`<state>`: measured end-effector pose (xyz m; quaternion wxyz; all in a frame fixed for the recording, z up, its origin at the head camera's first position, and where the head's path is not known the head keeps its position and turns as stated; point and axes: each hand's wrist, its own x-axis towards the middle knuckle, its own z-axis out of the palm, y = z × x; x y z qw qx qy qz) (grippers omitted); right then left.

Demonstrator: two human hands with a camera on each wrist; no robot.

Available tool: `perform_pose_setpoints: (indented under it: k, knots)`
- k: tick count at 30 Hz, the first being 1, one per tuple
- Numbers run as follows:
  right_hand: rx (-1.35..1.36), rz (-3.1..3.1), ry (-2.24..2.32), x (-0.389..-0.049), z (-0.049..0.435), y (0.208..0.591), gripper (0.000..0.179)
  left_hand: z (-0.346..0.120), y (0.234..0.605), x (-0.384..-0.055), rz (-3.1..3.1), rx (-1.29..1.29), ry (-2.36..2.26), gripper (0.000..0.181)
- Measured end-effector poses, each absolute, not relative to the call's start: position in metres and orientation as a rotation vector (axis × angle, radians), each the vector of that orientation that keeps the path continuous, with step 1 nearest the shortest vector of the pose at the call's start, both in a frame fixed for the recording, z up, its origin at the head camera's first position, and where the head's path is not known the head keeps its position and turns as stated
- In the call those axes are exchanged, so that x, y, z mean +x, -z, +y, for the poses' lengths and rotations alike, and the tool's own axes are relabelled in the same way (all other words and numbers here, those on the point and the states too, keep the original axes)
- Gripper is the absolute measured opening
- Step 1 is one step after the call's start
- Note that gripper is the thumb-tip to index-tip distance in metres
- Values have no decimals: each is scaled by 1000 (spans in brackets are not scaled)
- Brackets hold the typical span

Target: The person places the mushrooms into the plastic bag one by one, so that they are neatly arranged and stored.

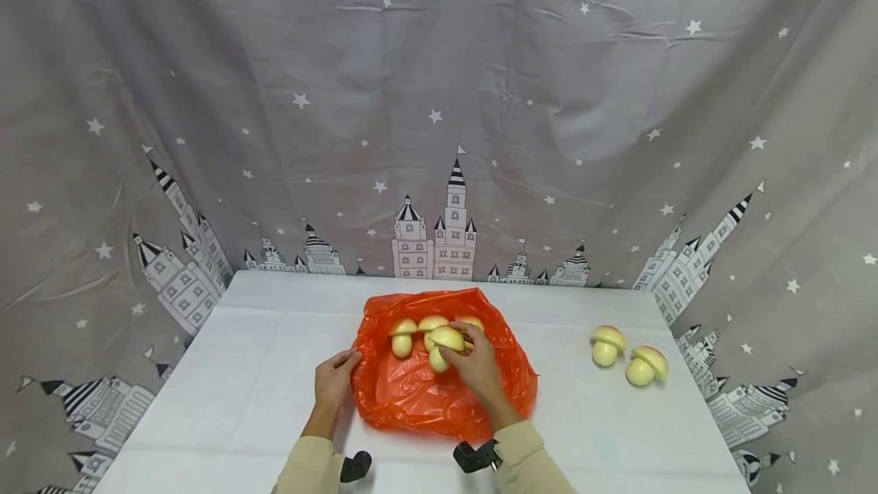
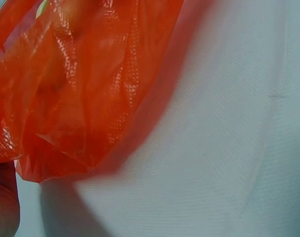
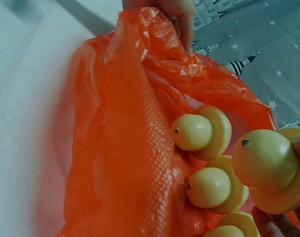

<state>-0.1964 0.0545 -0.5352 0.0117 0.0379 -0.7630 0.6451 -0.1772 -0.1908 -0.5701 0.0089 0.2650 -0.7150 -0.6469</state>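
Note:
A red plastic bag point(image 1: 411, 395) lies open on the table, with several yellow toy mushrooms inside, such as one mushroom point(image 1: 402, 338) at its left. My left hand point(image 1: 334, 381) pinches the bag's left rim; in the right wrist view that left hand point(image 3: 177, 12) grips the edge at the top. Over the bag's opening, my right hand point(image 1: 478, 364) holds a mushroom point(image 1: 446, 338) by its cap. The same held mushroom point(image 3: 266, 160) shows its round stem in the right wrist view. In the left wrist view, the bag point(image 2: 85, 94) hides most of its contents.
Two more yellow mushrooms, one point(image 1: 607, 345) beside the other point(image 1: 646, 366), stand on the white table point(image 1: 254, 380) to the right. A grey curtain point(image 1: 439, 59) with stars and castles hangs behind and along both sides.

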Motion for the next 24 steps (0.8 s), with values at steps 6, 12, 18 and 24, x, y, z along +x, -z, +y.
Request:
perform_pose_setpoints:
  k: [6,12,18,24]
  knots:
    - [140,-2384,-2039,-193,48,527,43,-192,570,-176,-2231,825,2006,42]
    - [160,-2389,-2020,-199,46,543,42,-192,571,-177,-2245,806,1975,40]
    - [174,-2430,-2000,-199,40,544,41,-192,568,-177,-2254,801,1975,39]
    - [191,-2470,-1999,-196,33,547,40,-192,566,-176,-2239,823,2011,41]
